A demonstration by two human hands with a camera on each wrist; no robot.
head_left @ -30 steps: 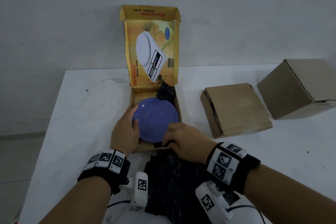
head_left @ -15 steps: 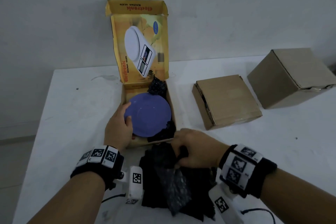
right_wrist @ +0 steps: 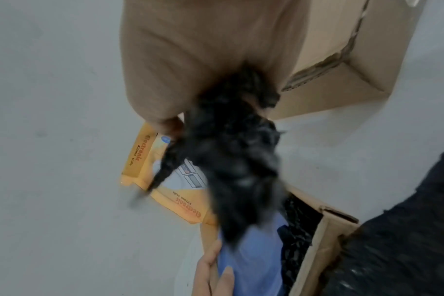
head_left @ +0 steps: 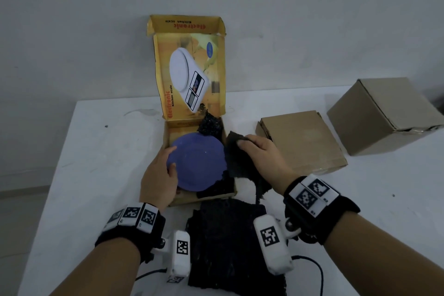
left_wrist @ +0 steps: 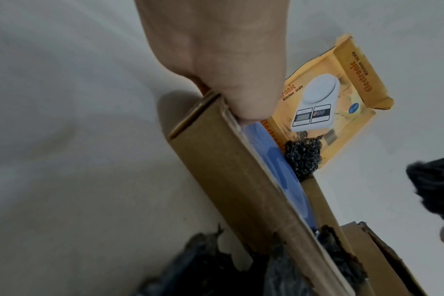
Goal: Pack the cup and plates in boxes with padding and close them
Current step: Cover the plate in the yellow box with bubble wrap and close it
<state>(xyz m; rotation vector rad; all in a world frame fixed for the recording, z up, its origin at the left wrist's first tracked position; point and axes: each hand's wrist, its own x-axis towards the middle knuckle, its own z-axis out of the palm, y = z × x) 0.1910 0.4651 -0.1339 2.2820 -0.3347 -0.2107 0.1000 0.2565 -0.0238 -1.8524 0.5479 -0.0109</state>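
A blue plate [head_left: 197,161] lies in the open yellow kitchen-scale box [head_left: 169,132], on black bubble-wrap padding [head_left: 211,125] that shows at the far and near corners. My left hand [head_left: 171,157] holds the plate's left rim, thumb on top. My right hand [head_left: 240,142] grips a loose black padding piece [head_left: 236,158] above the box's right wall, its edge overlapping the plate. In the left wrist view the plate [left_wrist: 274,160] sits just inside the box wall [left_wrist: 228,160]. The right wrist view shows the padding piece [right_wrist: 236,160] hanging over the plate [right_wrist: 254,260]. No cup is visible.
The box lid [head_left: 192,74] stands upright at the back. More black padding [head_left: 230,243] lies on the white table [head_left: 96,151] in front of the box. A flat closed cardboard box [head_left: 302,142] and a taller closed one [head_left: 384,113] stand to the right.
My right hand took a padding piece from the pile in front and carried it up to the box's right side. The left hand stayed on the plate's rim.
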